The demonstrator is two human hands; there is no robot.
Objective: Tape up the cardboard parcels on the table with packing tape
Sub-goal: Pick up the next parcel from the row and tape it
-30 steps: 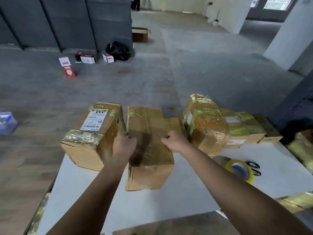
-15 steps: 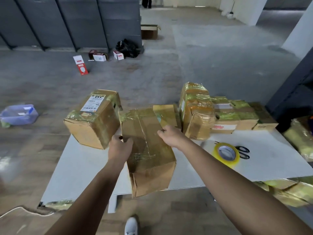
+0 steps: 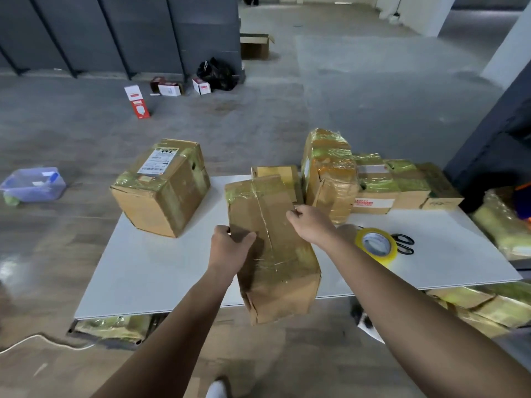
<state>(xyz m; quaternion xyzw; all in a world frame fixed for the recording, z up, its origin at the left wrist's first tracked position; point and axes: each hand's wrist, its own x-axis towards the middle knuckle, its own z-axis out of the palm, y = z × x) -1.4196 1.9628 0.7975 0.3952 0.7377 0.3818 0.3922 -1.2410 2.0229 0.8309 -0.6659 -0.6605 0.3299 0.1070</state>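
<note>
The fingers (image 3: 247, 239) of the left hand (image 3: 230, 249) are curling over the left long edge of the parcel (image 3: 275, 262), thumb on top, gripping it. The fingers (image 3: 292, 214) of the right hand (image 3: 311, 225) are pinching the opposite edge further up, so both hands are holding the one box between them.

Compared with a second ago, the parcel is sitting much nearer the person. It was lying well in on the surface (image 3: 149, 268), close beside the labelled box (image 3: 163, 191); now it is standing apart from that box and its near end is hanging past the near edge. It is probably being lifted, though its underside is hidden and it may still be resting there. I judge that it is being drawn out for turning, so that faces not yet sealed can be reached.

The parcel's long axis is running from the person outward, the far end pointing away and leaning slightly left, the near end aiming back toward the person's body. A tape strip is already running along that axis on the top face.

The tape roll (image 3: 376, 245) is lying untouched just right of the right wrist, with scissors (image 3: 404, 245) beside it and taped parcels (image 3: 330, 173) stacked behind.
</note>
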